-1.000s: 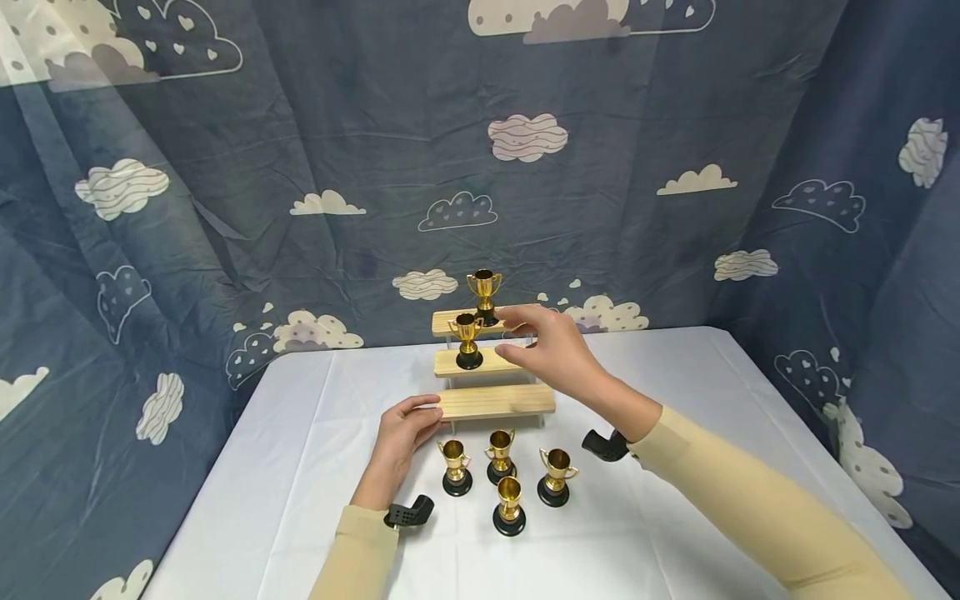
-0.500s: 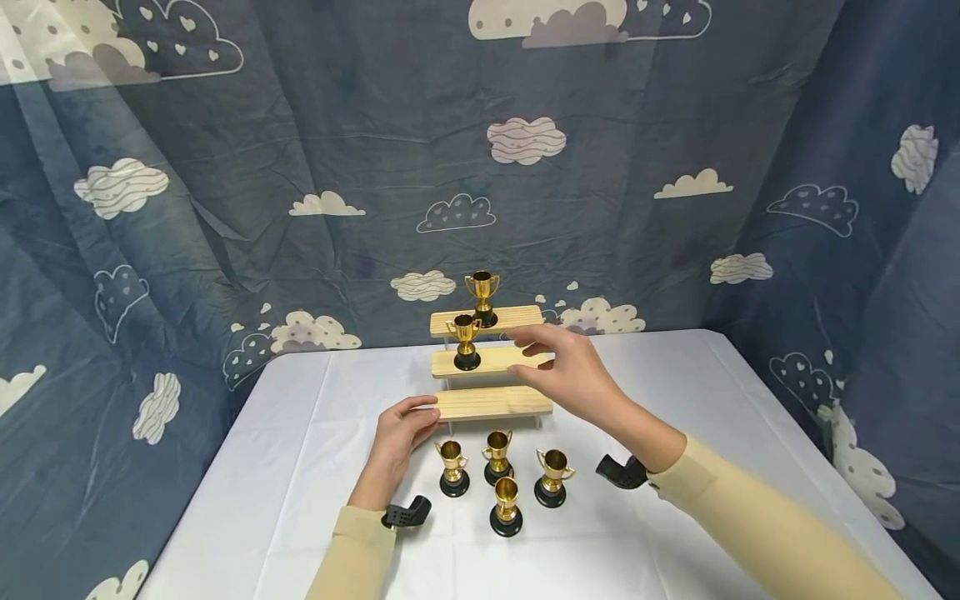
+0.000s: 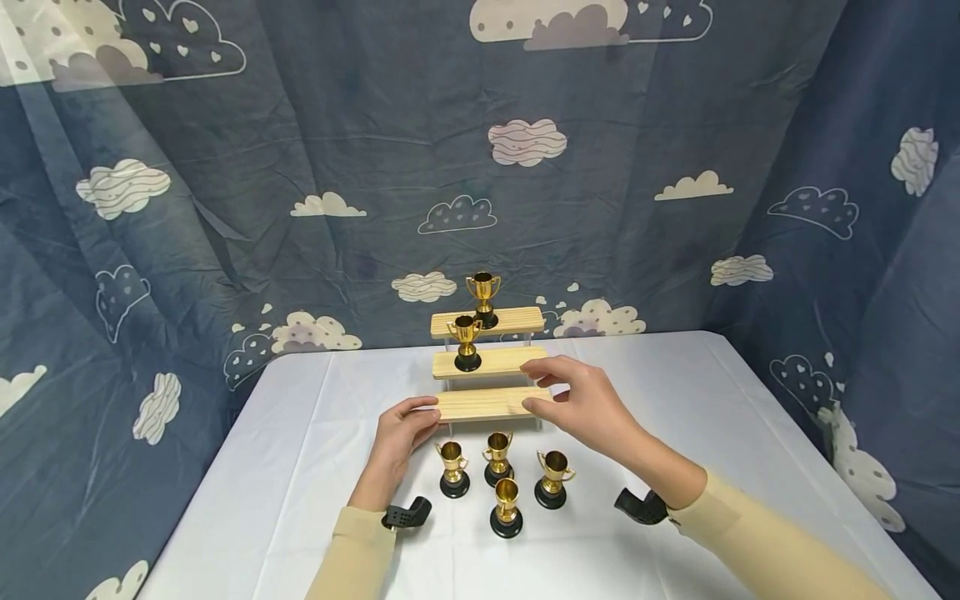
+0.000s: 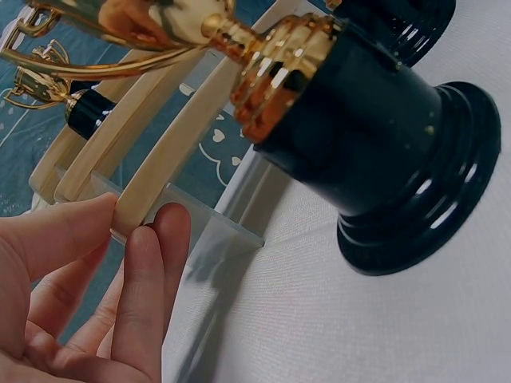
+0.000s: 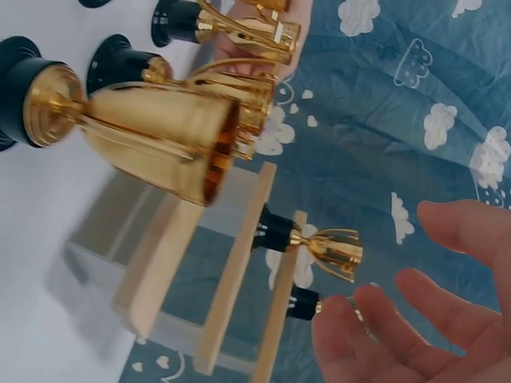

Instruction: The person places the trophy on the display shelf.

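Note:
A three-step wooden display stand point(image 3: 491, 403) with clear supports stands on the table. My left hand point(image 3: 400, 435) pinches the left end of its lowest shelf, with thumb and fingers either side of the wood point(image 4: 172, 152). Over the right end of the lower shelves hovers my right hand point(image 3: 588, 406), fingers loosely bent and holding nothing. One gold trophy cup point(image 3: 483, 296) with a black base is on the top shelf, and another trophy cup point(image 3: 467, 342) is on the middle one. Both are left of centre or near it. The right wrist view shows the right hand point(image 5: 431, 311) apart from the shelves.
Several more trophy cups stand upright in front of the stand, among them a left one point(image 3: 453, 468), a right one point(image 3: 553, 479) and a front one point(image 3: 507, 507). White cloth covers the table point(image 3: 300, 500). A blue cloud-print curtain point(image 3: 360, 150) hangs behind.
My right hand has drawn away from the upper trophy cups, moving right and down towards the lowest shelf. The left hand keeps its hold, and the trophy cups have stayed in place.

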{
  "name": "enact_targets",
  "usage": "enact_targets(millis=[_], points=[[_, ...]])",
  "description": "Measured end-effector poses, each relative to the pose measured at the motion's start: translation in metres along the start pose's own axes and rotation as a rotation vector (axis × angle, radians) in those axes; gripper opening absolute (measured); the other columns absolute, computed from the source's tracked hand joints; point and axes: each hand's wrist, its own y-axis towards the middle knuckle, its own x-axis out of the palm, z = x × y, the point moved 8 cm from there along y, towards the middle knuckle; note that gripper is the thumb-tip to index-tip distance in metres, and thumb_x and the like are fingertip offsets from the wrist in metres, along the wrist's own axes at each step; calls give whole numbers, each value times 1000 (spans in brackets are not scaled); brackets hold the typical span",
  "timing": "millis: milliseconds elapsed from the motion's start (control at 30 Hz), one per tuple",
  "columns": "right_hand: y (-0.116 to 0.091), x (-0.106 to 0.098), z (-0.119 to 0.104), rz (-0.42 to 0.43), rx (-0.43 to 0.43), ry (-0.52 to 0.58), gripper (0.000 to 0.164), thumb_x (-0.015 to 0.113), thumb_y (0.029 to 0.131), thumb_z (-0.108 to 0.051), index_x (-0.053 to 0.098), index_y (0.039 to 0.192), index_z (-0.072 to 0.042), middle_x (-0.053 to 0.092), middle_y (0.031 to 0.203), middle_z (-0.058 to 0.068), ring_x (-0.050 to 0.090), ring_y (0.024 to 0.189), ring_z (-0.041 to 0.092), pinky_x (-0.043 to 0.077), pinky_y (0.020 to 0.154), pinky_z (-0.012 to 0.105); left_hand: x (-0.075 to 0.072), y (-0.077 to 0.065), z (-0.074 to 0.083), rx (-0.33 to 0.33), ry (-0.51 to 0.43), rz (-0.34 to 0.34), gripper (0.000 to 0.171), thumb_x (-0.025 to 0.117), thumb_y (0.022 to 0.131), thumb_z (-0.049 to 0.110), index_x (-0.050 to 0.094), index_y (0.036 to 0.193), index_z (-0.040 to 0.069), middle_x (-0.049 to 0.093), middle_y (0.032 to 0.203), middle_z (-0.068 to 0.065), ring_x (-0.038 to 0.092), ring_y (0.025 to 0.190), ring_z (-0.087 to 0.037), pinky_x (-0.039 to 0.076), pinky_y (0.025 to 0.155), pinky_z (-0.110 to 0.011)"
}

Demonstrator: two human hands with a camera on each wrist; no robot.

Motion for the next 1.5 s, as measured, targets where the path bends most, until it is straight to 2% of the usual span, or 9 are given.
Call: enact_targets(millis=[200, 433, 733, 967, 1100, 1367, 1500], points=[[-13, 3, 8, -3, 12, 1, 45, 82, 86, -23, 67, 128, -24, 65, 122, -11, 64, 107, 18, 60, 83, 35, -1, 0, 0, -8, 13, 10, 33, 77, 84, -1, 70, 117, -3, 72, 102, -24, 73, 93, -35, 61, 81, -29], [-27, 8, 17, -17, 41, -10, 44, 82, 85, -22, 68, 127, -22, 66, 121, -9, 64, 107, 19, 60, 83, 40, -1, 0, 0, -17, 8, 7, 37, 77, 85, -2, 68, 120, -6, 73, 101, -22, 73, 94, -35, 61, 81, -29], [-46, 13, 28, -20, 66, -12, 41, 84, 83, -22, 69, 121, -27, 66, 114, -15, 66, 103, 16, 61, 81, 36, -2, 1, 0, -16, 7, 15, 35, 78, 84, -2, 69, 117, -5, 73, 99, -21, 72, 94, -37, 61, 80, -29], [-59, 17, 35, -17, 87, 18, 44, 86, 81, -24, 69, 121, -30, 66, 113, -18, 67, 101, 17, 61, 81, 37, -1, 1, 2, -13, 14, 11, 32, 77, 85, -2, 70, 116, -4, 74, 96, -18, 74, 87, -30, 61, 82, -31], [-65, 20, 39, -13, 105, 31, 45, 87, 79, -26, 69, 120, -32, 66, 110, -19, 67, 101, 19, 61, 80, 39, -1, 0, 4, -9, 13, 15, 32, 77, 85, -2, 70, 116, -4, 74, 96, -17, 74, 88, -30, 61, 82, -31], [-74, 29, 52, -11, 150, -26, 42, 88, 78, -26, 70, 115, -33, 67, 103, -21, 65, 93, 6, 61, 76, 33, -1, 1, 1, -32, 7, 23, 32, 77, 84, -3, 71, 115, -1, 74, 93, -13, 74, 84, -23, 61, 81, -29], [-76, 32, 57, -1, 160, -11, 40, 89, 77, -24, 71, 112, -31, 68, 101, -19, 66, 90, 8, 61, 72, 30, -1, 0, 0, -32, 8, 20, 33, 78, 83, -2, 71, 115, -2, 74, 93, -12, 74, 84, -22, 61, 82, -29]])
